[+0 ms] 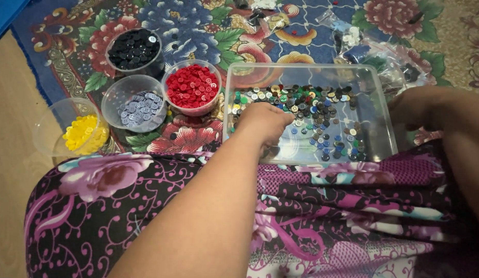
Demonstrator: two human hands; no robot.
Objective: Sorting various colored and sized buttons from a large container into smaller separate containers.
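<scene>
A: Head view. I am seeing the left hand (264, 123) reaching into the clear tray (386, 128) at frame centre, fingers bunched together over the mixed buttons (322, 110).

B: Handling?

A: I am judging them light, rigid and slippery; pinching one by its rim looks best.

B: Anything hidden?

A: The fingertips are curling under, so any button held is concealed. The right hand (430, 108), at the tray's right edge, is blurring; I cannot tell its finger state.

tray (383, 128): right, holds mixed buttons (322, 118) | four cups (193, 87): left of tray | bags (363, 46): behind tray
</scene>
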